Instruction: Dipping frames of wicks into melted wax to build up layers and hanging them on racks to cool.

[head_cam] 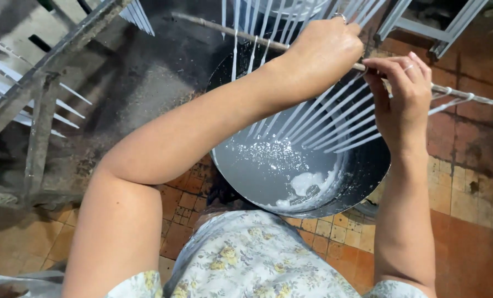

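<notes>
Two hands, the left hand (321, 47) and the right hand (404, 91), both closed round one thin stick (224, 26). Below their fingers sits one dark pot (368, 165) of grey-white liquid. About eight white candles (335, 124) hang under the fingers; the exact number is hard to tell.

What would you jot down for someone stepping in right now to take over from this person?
Left hand: closed in a grip on the thin stick, above the pot.
Right hand: fingertips pinching the same stick further along.
White tapers hang from the stick in a row, over the dark pot of pale liquid.
Done: tapers are coated white.
Left: they hang above the pot, not yet on the racks beside it.
</notes>
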